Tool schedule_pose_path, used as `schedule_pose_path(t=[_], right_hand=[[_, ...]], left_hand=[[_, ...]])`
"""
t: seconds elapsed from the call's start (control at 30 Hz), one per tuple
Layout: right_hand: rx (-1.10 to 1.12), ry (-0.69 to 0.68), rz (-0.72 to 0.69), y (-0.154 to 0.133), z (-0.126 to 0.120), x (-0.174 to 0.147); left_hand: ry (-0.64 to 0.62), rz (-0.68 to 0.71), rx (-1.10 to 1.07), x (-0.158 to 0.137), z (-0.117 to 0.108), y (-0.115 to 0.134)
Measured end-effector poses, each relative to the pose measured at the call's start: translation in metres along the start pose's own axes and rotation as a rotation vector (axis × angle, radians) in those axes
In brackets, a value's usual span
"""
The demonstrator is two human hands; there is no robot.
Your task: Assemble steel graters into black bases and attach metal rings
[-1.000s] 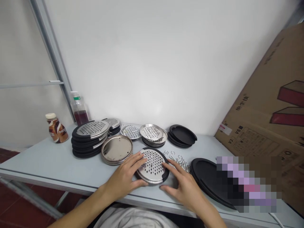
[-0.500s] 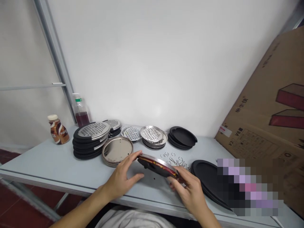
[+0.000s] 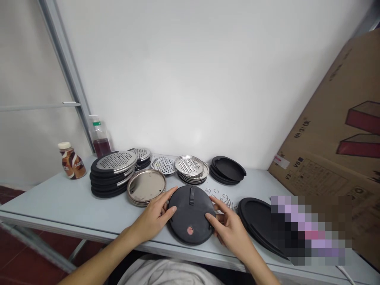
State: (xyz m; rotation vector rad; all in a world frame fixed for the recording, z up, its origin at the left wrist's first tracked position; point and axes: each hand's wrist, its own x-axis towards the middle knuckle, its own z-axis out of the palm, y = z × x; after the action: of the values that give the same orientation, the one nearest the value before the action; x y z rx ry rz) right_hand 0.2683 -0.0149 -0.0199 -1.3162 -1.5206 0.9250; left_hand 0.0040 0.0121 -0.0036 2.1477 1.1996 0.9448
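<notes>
Between my hands is a black round base (image 3: 190, 217), its back face turned up toward me, with a small clip near the top and a hole showing pink near the bottom. My left hand (image 3: 156, 213) grips its left rim, thumb on the face. On the opposite rim my right hand (image 3: 227, 221) holds it, thumb on top and fingers partly hidden beneath. Just beyond lie loose metal rings and hooks (image 3: 227, 202). A stack of round metal plates (image 3: 147, 186) stands near my left fingertips.
Further left is a pile of black-rimmed graters (image 3: 111, 180), with a brown bottle (image 3: 73, 161) and a clear bottle (image 3: 101, 138) behind. Perforated grater discs (image 3: 190, 166) and black bases (image 3: 228, 170) sit at the back. Large black discs (image 3: 261, 225) and a cardboard box (image 3: 335, 158) are right.
The round base has turned from a steeply tilted, edge-on pose so its black back faces me, and it is lower. My left hand has closed onto its left rim.
</notes>
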Motion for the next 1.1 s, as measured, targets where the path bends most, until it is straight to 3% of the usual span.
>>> schedule_pose_path(t=[0.27,0.57,1.1], right_hand=[[-0.068,0.009,-0.033,0.0083,-0.0011,0.0039],[-0.171,-0.01,-0.018,0.0057,-0.0003,0.0046],[-0.155,0.007,-0.064,0.01,0.0017,0.005]], left_hand=[[-0.077,-0.011,0.049,0.0002,0.0002,0.0057],[-0.023,0.057,0.125,-0.0016,0.0048,0.0032],[-0.016,0.035,0.179,-0.0035,0.0057,0.0013]])
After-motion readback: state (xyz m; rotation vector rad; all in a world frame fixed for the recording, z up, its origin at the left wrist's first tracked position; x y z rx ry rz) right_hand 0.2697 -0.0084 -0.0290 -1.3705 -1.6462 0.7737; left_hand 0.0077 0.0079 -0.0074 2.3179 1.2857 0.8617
